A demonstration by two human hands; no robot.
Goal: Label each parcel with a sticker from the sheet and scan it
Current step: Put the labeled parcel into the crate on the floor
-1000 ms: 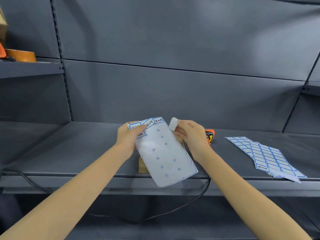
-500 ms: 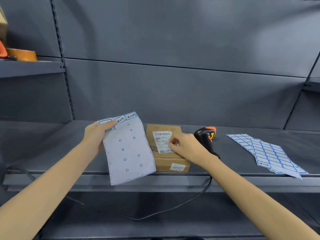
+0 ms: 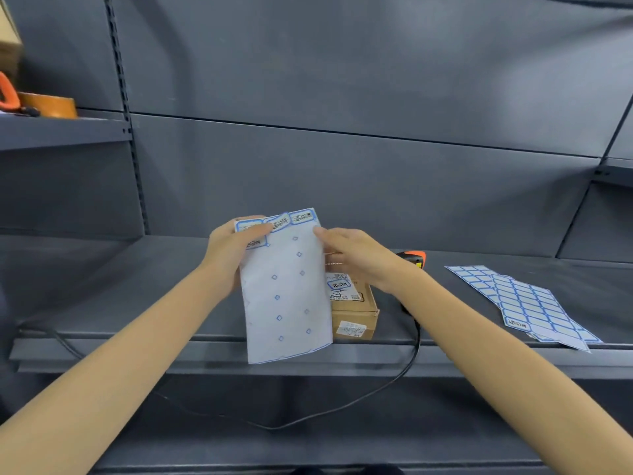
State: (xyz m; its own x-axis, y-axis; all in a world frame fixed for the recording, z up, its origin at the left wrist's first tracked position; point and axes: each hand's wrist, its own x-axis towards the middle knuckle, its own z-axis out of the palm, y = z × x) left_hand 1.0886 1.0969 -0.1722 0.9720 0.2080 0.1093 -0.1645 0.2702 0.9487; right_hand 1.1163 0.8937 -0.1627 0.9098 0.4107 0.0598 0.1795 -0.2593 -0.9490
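Much of the parcel (image 3: 354,305) is hidden from you: the sticker sheet (image 3: 286,293) covers its left part and your right hand (image 3: 359,260) its far end, so only the near right corner and front face show. It sits on the grey shelf (image 3: 137,289) near the front edge, one blue-bordered sticker (image 3: 339,285) on its white shipping label, a second small label on the front face; print on both is too small to read. Scanner (image 3: 412,259): only an orange-and-black tip shows behind your right wrist, the rest hidden; its black cable (image 3: 412,354) drops over the shelf edge and loops below. Your left hand (image 3: 233,250) grips the sheet at its upper left corner, thumb on the front, fingers curled behind and out of sight. The sheet stands nearly upright, mostly peeled; four stickers left at its top, one partly under your thumb. Your right hand meets the sheet's upper right edge, fingers together; whether they pinch it or only touch, cannot tell. Spare sheets (image 3: 520,299) lie well to the right, overlapping, at least two, exact count unclear. Upper left shelf: one brown tape roll (image 3: 51,104), an orange item cut off by the frame edge.
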